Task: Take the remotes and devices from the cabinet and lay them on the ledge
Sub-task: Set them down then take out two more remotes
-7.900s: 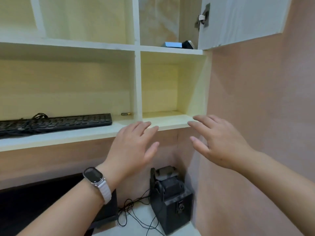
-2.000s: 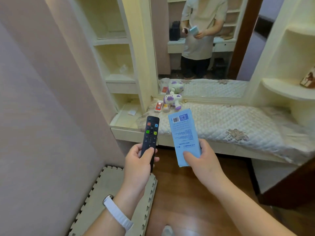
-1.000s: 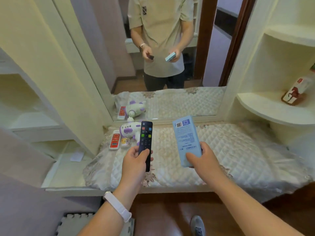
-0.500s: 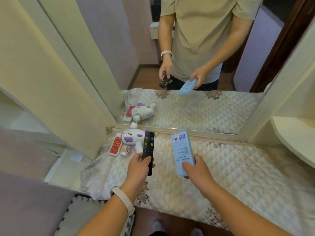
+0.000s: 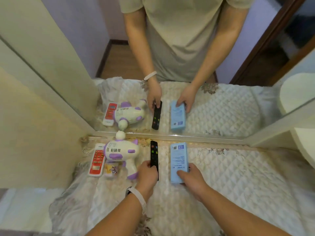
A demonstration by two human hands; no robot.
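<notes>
Lowered since half a second ago: both hands, now down at the quilt [image 5: 238,176] on the ledge, with remote [image 5: 154,155] and box [image 5: 179,160] lying flat or nearly flat on it rather than held up in the air. Closer to the mirror [image 5: 213,108] too.

Left hand [image 5: 147,174], with white strap [image 5: 138,196] at the wrist, curled round the near end of the remote, thumb on top, fingers wrapped beneath. Slim, black, long; red, green and orange buttons near the far end, darker keys lower down. Pointed straight at the mirror, far tip just short of the frame.

Right hand [image 5: 192,179] closed on the near end of the box, thumb [image 5: 180,173] pressed on its face, fingers [image 5: 190,167] along the right edge. Pale blue, flat, rectangular; barcode and small square code at the far end, lines of fine print below, too small to read. Parallel to the remote, just right of it, apart.

Left of the remote: white and purple toy [image 5: 121,154] shaped like a gun, on its side. Beyond that, red remote [image 5: 97,160] with white rim, near the wall. Between the two, small yellowish item [image 5: 110,169], unclear.

Same layout doubled in the mirror.
</notes>
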